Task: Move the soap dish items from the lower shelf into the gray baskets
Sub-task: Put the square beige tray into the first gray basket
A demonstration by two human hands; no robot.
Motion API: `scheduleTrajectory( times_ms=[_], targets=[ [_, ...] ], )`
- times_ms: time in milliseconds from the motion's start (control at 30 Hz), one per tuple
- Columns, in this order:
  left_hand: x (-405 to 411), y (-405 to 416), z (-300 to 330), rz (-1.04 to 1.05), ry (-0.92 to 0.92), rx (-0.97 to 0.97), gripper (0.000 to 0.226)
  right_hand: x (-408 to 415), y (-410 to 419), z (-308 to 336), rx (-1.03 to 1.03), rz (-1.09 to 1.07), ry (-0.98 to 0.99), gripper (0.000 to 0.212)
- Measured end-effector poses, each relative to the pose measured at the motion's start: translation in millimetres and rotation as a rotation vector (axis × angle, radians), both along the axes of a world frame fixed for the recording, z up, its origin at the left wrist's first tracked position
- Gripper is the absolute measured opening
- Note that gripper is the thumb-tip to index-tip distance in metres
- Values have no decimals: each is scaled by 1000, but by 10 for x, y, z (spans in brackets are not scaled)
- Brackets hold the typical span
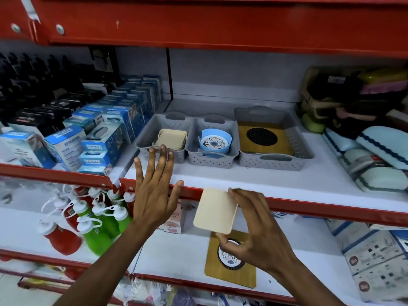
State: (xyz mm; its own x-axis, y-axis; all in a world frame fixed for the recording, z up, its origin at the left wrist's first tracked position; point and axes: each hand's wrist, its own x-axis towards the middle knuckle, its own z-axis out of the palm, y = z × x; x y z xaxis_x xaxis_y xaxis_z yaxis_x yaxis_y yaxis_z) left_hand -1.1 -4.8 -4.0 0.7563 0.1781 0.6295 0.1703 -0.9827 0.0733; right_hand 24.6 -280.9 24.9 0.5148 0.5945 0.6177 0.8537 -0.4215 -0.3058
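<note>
Right hand [254, 228] pinches a cream soap dish [215, 210] by its edges, in front of the shelf edge. Left hand [154, 195] spreads empty beside it, below the leftmost gray basket [145, 140].

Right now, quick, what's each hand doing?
Left hand: open, fingers spread, holding nothing.
Right hand: closed on a cream soap dish, pinched by its edges.

Retail shop: red metal shelving [220, 25] stocked with rows of identical boxed goods [106, 138], capped squeeze bottles [103, 219], gray baskets [273, 138] of housewares on display.
</note>
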Motion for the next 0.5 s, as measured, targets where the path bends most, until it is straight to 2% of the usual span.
scheduleTrajectory(
  times_ms=[167, 500],
  targets=[
    [-22, 7, -16, -15, 7, 13, 69, 129, 204, 477, -2, -48, 197, 92],
    [-50, 71, -53, 9, 52, 26, 77, 449, 342, 624, -75, -97, 273, 93]
  ],
)
